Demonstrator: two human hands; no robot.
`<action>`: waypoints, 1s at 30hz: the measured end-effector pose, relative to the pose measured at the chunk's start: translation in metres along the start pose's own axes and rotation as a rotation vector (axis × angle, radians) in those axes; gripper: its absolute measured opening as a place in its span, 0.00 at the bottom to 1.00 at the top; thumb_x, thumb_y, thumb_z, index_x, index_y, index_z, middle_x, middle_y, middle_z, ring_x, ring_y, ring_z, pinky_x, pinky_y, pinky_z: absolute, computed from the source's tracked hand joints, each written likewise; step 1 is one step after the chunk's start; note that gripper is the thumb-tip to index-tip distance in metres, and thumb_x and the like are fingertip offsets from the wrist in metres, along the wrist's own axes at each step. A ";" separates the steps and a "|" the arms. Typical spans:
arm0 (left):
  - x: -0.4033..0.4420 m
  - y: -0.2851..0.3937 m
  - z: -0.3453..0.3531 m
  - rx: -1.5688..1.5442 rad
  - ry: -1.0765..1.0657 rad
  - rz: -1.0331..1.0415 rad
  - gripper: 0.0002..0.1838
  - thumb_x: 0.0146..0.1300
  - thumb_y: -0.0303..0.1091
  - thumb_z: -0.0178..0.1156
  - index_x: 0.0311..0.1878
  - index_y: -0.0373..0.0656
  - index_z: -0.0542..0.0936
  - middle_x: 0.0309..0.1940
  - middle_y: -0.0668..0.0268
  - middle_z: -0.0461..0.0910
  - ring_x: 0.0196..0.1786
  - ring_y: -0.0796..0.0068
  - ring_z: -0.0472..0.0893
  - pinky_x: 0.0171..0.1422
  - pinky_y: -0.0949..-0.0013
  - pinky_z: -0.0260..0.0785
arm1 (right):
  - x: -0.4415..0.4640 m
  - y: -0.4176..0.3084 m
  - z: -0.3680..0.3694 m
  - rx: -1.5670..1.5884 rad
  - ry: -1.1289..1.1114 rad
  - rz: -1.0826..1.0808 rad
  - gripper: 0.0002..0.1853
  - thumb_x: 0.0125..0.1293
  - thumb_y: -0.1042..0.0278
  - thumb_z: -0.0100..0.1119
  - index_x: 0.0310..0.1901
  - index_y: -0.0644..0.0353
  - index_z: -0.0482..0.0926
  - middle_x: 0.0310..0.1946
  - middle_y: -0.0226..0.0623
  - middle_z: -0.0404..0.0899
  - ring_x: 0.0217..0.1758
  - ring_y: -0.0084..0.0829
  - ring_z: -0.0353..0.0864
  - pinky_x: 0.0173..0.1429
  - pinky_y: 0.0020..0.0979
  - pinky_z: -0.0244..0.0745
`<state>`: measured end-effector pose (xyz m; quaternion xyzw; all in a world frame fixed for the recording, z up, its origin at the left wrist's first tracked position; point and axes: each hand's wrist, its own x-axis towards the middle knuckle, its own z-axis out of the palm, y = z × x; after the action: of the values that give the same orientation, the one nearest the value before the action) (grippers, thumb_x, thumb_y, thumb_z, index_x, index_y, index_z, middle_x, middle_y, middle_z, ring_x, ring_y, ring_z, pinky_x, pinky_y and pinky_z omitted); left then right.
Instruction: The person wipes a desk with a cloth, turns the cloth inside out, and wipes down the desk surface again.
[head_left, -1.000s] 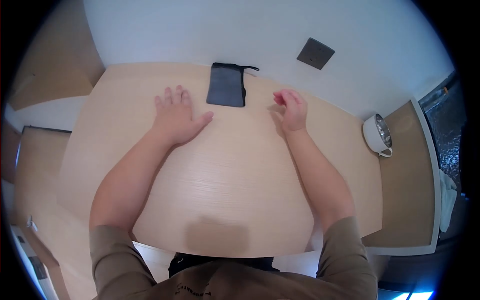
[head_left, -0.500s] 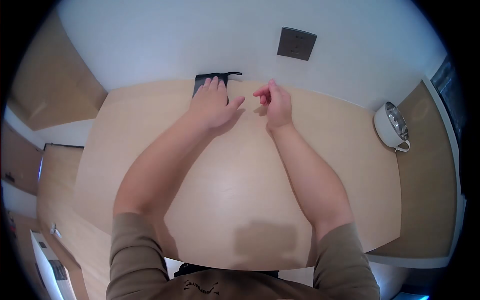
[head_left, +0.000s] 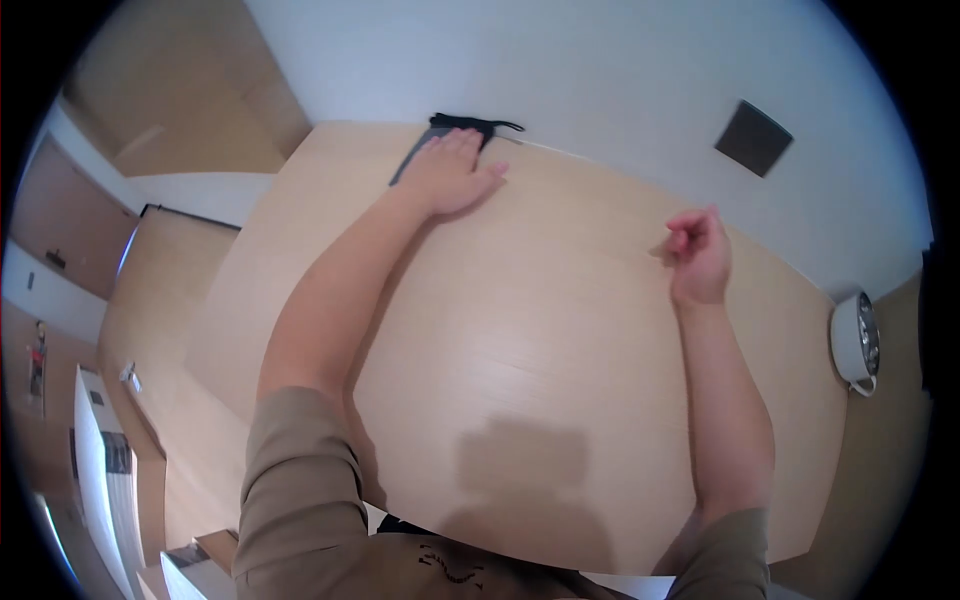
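The dark zip pouch [head_left: 414,150] lies at the rear of the tabletop [head_left: 560,280], near the wall [head_left: 600,60]. The left hand [head_left: 450,177] covers most of it. The palm faces down, with the four fingers extended side by side over the pouch and the thumb spread to the right, beyond its edge. No pinch is visible; the amount of pressure cannot be told. The flat posture probably serves to steady the pouch, as it spreads contact across soft material. The wrist loop [head_left: 508,126] extends to the right along the wall, outside the hand's cover.

The right hand [head_left: 703,258] is well apart from the pouch, over the right part of the tabletop. Its fingers curl loosely inward around no visible object; whether the fingertips meet cannot be told. This posture suggests a hand at rest, apart from the left.

The wall plate [head_left: 754,139] is mounted above. At far right, a white pot [head_left: 850,340] stands at the table's edge, likely out of the working area, its handle [head_left: 865,387] toward the person
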<state>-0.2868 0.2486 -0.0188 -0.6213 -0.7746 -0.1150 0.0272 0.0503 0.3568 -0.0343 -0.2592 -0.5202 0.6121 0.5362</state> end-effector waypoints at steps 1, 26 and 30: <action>0.001 -0.029 -0.002 0.009 0.021 -0.032 0.44 0.72 0.64 0.41 0.74 0.31 0.60 0.76 0.47 0.58 0.80 0.54 0.55 0.82 0.57 0.45 | -0.002 -0.003 0.002 0.030 0.000 0.012 0.27 0.79 0.52 0.41 0.27 0.62 0.79 0.19 0.26 0.67 0.24 0.19 0.62 0.29 0.24 0.58; -0.024 -0.128 -0.029 0.137 -0.044 -0.399 0.57 0.65 0.76 0.38 0.75 0.26 0.55 0.78 0.45 0.51 0.81 0.51 0.50 0.83 0.55 0.41 | 0.005 0.006 0.001 -0.081 -0.019 0.056 0.25 0.79 0.52 0.41 0.28 0.60 0.77 0.21 0.26 0.68 0.27 0.21 0.63 0.31 0.26 0.58; -0.096 -0.021 -0.036 0.026 -0.129 0.022 0.55 0.66 0.72 0.42 0.76 0.25 0.51 0.79 0.43 0.48 0.82 0.49 0.44 0.84 0.54 0.36 | 0.011 0.025 -0.003 -0.638 -0.059 -0.396 0.21 0.75 0.57 0.48 0.28 0.61 0.80 0.22 0.32 0.74 0.28 0.26 0.71 0.33 0.33 0.66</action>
<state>-0.2886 0.1453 -0.0050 -0.6355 -0.7693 -0.0642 -0.0134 0.0401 0.3711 -0.0560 -0.2898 -0.7399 0.3109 0.5214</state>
